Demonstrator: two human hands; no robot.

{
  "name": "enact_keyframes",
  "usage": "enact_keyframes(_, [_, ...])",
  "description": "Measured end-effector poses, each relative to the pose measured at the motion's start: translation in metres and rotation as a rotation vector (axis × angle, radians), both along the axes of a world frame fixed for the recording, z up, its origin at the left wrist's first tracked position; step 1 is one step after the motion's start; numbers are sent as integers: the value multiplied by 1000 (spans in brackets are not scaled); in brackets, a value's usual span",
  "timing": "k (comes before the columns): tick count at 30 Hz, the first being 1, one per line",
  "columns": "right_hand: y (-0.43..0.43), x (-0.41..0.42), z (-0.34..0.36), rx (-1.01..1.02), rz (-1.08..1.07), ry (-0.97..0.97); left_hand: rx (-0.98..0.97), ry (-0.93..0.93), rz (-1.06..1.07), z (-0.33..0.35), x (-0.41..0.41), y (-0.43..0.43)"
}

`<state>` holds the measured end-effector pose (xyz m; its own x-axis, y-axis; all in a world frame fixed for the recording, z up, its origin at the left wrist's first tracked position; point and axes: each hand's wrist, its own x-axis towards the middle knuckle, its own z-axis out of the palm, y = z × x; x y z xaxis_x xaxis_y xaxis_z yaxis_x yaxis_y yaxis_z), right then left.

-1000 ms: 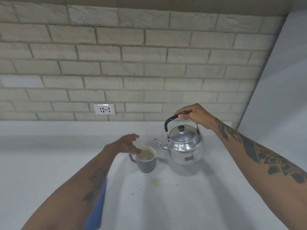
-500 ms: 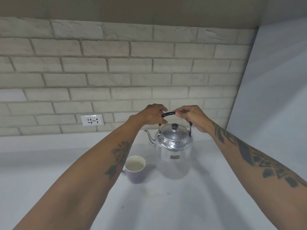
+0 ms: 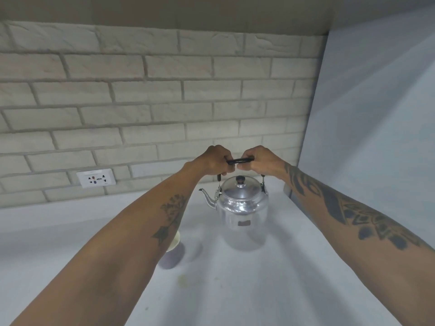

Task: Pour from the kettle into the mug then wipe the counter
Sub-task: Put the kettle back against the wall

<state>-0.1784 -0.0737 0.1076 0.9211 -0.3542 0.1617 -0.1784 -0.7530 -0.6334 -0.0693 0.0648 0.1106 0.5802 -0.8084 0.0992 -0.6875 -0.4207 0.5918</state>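
A shiny steel kettle point(image 3: 242, 208) stands upright near the back of the white counter point(image 3: 259, 290), spout pointing left, lid on. Its black handle is raised over the lid. My left hand point(image 3: 215, 161) and my right hand point(image 3: 259, 161) both grip that handle, side by side. A purple mug point(image 3: 173, 255) with a pale inside sits on the counter to the kettle's front left, mostly hidden behind my left forearm.
A brick wall runs along the back, with a white socket plate point(image 3: 96, 178) at the left. A plain white side wall point(image 3: 376, 137) closes the counter on the right. A small brownish stain point(image 3: 182, 280) marks the counter in front of the mug.
My left hand left the mug and joined my right hand on the kettle's handle. The view has moved closer and my forearm now covers most of the mug.
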Motion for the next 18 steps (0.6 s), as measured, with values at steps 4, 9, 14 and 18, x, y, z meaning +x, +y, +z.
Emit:
enact_keyframes(4, [-18,5,-12,-38,-4,36,12,19,6,-11,4,-17])
enact_keyframes(9, [-43,22,-31,-52,-2,79,4,17,5,-32,18,-42])
enact_keyframes(14, [-71,44,-63,-38,-17,78,22,-11,14,-62,38,-68])
enact_keyframes(18, [-87,61,-88,-1,-24,89,43,-37,35,-85,53,-86])
